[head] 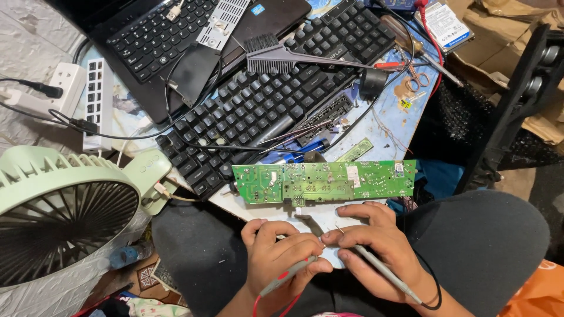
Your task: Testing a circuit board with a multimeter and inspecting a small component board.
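A long green circuit board (324,181) lies flat at the near edge of the work surface. Just below it, my left hand (276,258) grips a grey test probe (286,276) with a red lead. My right hand (376,243) grips a second grey probe (385,271) with a black lead. Both probe tips point up toward the board's near edge, close to a small dark part (305,220) between my fingertips. Whether either tip touches the board cannot be seen.
A black keyboard (276,94) lies behind the board, with a grey brush (288,58) on it. A laptop (170,41) sits at the back left. A pale green fan (64,211) stands at left, beside a white power strip (98,100). Small scissors (418,77) lie at right.
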